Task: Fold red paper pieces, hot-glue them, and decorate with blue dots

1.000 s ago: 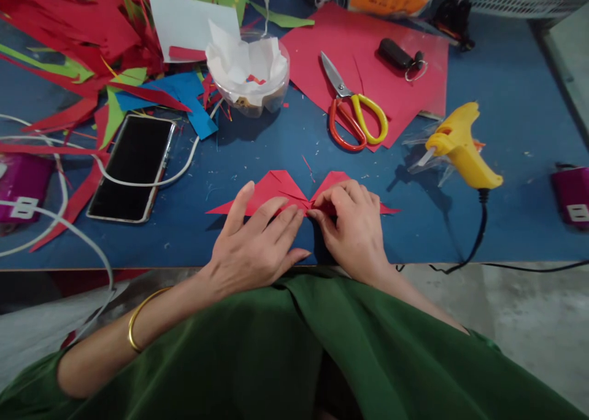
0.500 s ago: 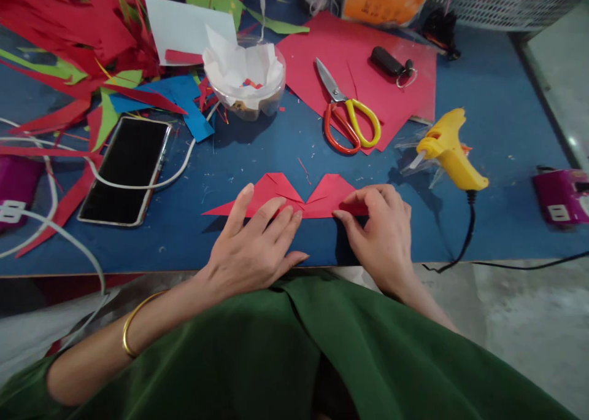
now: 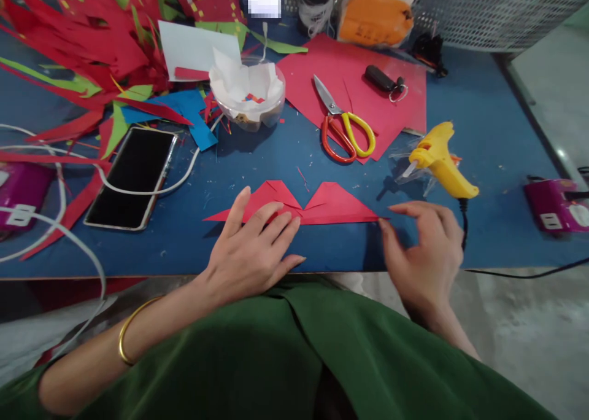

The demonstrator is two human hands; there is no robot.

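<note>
A folded red paper (image 3: 329,204) with two peaks and a notch between them lies near the front edge of the blue table. My left hand (image 3: 255,248) rests flat on its left half, fingers spread, covering part of it. By the paper's pointed right tip is my right hand (image 3: 426,248), its thumb at the tip and the index finger stretched out just above, apart from the thumb. Behind the paper lie scissors (image 3: 340,125) with one red and one yellow handle, on red sheets (image 3: 317,61).
A yellow glue gun (image 3: 444,162) lies to the right, its cord running to the front edge. Left are a phone (image 3: 133,177), white cables and paper strips (image 3: 101,45). A lined bowl (image 3: 248,94) stands behind. Purple boxes (image 3: 556,205) sit at both sides.
My right hand has moved right along the paper to its tip, and its fingers have parted, uncovering the right half. My left hand stays on the paper. The view has shifted slightly.
</note>
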